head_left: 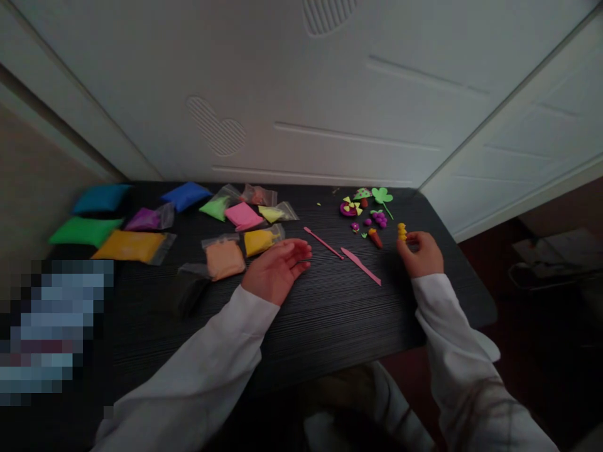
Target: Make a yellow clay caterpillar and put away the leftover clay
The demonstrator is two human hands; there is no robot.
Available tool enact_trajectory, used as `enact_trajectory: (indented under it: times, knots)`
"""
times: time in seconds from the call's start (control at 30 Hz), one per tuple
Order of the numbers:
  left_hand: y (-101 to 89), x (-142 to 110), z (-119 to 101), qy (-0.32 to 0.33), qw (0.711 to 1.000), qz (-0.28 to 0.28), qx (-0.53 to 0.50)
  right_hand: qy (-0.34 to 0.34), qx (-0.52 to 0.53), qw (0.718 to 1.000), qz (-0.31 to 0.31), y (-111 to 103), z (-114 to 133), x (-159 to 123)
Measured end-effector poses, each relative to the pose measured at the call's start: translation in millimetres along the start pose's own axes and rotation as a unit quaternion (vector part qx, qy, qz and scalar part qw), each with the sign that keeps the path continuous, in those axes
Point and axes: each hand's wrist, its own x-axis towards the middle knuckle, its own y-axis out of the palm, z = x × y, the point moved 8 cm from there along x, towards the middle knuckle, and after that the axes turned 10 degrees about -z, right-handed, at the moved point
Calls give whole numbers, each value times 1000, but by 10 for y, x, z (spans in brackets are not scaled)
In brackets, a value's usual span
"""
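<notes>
Between the thumb and fingers of my right hand (423,252) is a small yellow clay figure (402,231) made of stacked balls, held upright at the table's right side. My left hand (279,267) rests palm inward beside the yellow clay packet (259,240), its fingers loosely curled and apart, holding nothing. Between the hands lie a pink modelling stick (324,243) and a pink plastic knife (362,267). Small clay pieces sit behind them: purple grapes (379,219), a green clover (382,196), a purple dish with yellow pieces (349,208) and a brown piece with a yellow top (375,238).
Bags of coloured clay cover the left of the dark table (320,326), among them orange (129,245), green (85,231), peach (225,258) and black (188,290). A white panel (282,81) rises along the back edge. A blurred-out patch (61,314) lies at far left.
</notes>
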Motion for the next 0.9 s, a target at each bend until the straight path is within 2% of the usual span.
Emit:
enact_trajectory:
  times: [0.1, 0.2, 0.43, 0.9]
  knots:
    - [-7, 9, 1, -2, 1000, -6, 3, -20, -57, 997, 50, 145, -7, -24]
    - [-14, 15, 9, -2, 1000, -11, 6, -30, -101, 992, 72, 211, 35, -56]
    - [-38, 3, 9, -3, 1000, -17, 12, -36, -145, 986, 77, 196, 90, -89]
    - [-20, -29, -4, 0, 1000, -15, 18, -50, -138, 986, 78, 208, 113, -119]
